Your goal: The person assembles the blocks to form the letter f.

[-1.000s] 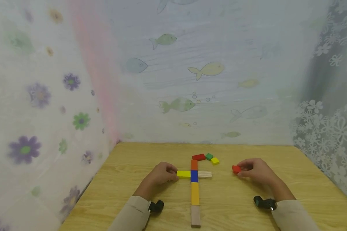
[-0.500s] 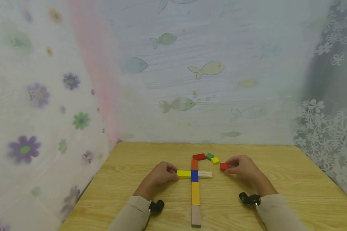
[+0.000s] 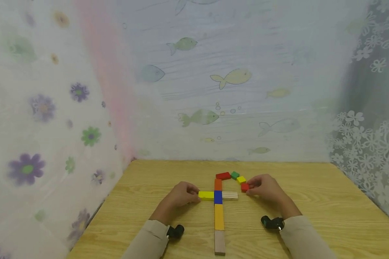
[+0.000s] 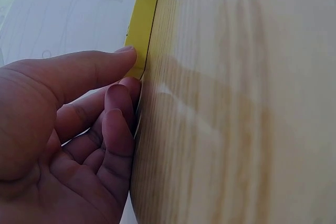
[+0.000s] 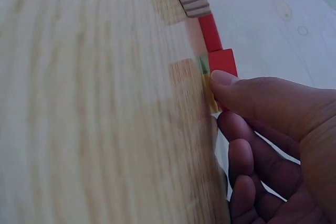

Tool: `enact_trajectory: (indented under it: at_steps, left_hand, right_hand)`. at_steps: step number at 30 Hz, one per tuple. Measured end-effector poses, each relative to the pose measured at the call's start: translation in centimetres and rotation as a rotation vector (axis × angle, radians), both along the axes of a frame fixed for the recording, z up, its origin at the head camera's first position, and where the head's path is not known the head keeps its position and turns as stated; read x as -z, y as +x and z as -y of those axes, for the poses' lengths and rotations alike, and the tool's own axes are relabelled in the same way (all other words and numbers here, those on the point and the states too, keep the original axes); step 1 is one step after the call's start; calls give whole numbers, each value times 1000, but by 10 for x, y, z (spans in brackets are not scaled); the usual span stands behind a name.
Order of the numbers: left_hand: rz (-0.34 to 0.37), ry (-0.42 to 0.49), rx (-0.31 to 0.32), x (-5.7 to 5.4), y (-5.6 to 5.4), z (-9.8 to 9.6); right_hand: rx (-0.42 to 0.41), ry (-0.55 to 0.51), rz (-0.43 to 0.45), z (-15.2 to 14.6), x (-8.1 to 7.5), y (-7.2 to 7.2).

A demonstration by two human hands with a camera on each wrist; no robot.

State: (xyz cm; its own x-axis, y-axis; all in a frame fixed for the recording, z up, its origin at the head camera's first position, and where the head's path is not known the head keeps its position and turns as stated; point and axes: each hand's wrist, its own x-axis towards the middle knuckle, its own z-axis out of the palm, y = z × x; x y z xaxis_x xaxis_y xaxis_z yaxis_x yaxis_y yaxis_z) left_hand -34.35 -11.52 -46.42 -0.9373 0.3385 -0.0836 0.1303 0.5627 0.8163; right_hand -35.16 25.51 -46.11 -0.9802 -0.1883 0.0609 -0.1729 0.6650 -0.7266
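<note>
In the head view my left hand (image 3: 180,196) pinches the left end of a long yellow block (image 3: 206,195). Its thumb (image 4: 100,69) lies on that block's face in the left wrist view. My right hand (image 3: 268,190) pinches a small red block (image 3: 245,187) between thumb and fingers, right at the lower corner of a small yellow block (image 3: 241,179). The long yellow block meets a blue block (image 3: 218,197), with a striped plain wood block (image 3: 230,195) on the other side. Above the blue block lies an orange block (image 3: 218,184); below it, an amber block (image 3: 219,217).
A brownish block (image 3: 219,242) ends the column near the front. A long red block (image 3: 223,176) and a small green block (image 3: 235,175) curve rightward from the column's top. Everything lies on a wood-grain table (image 3: 149,172), with a fish-print curtain (image 3: 188,90) behind.
My right hand has moved left with the small red block, bringing it from apart at the right up beside the small yellow block. The left hand has stayed on the long yellow block.
</note>
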Motion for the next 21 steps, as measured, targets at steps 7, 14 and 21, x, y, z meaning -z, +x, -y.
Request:
enact_trajectory:
  at_steps: [7, 14, 21]
  left_hand:
    - [-8, -7, 5, 3, -2, 2]
    - [-7, -9, 1, 3, -3, 1]
    - [-12, -7, 1, 1, -4, 1]
  right_hand:
    - [10, -7, 9, 2, 2, 0]
    - [25, -13, 27, 6, 1, 2]
    - [55, -8, 32, 6, 2, 0]
